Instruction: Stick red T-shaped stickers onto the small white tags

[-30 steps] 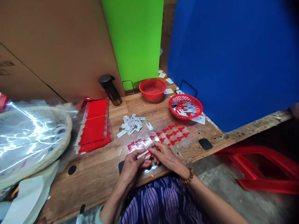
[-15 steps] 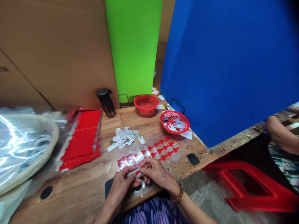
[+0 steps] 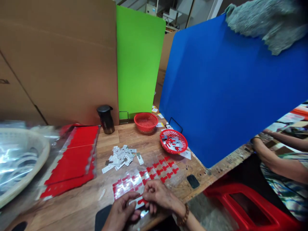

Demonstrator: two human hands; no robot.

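Observation:
Near the table's front edge, my left hand (image 3: 125, 205) grips a small white flat piece (image 3: 133, 202) between thumb and fingers. My right hand (image 3: 160, 196) is pinched at the piece's right end, on a red sticker (image 3: 141, 201) that lies against it. Part of both is hidden by my fingers. Just beyond my hands lies a clear sheet of red T-shaped stickers (image 3: 155, 171). A loose pile of white and grey flat pieces (image 3: 121, 157) lies behind it to the left. Pieces with red on them fill a red basket (image 3: 173, 141) at the right.
Another red basket (image 3: 146, 122) and a dark jug (image 3: 106, 119) stand at the back. Stacked red sheets (image 3: 72, 157) and a pale basin under plastic (image 3: 26, 160) are at left. Green (image 3: 139, 61) and blue (image 3: 204, 93) panels rise behind. A co-worker's arm (image 3: 276, 154) shows right.
My view has tilted up and shifted, so the cloth on the blue panel now shows. Both hands stay together at the piece, and its red sticker is now more visible.

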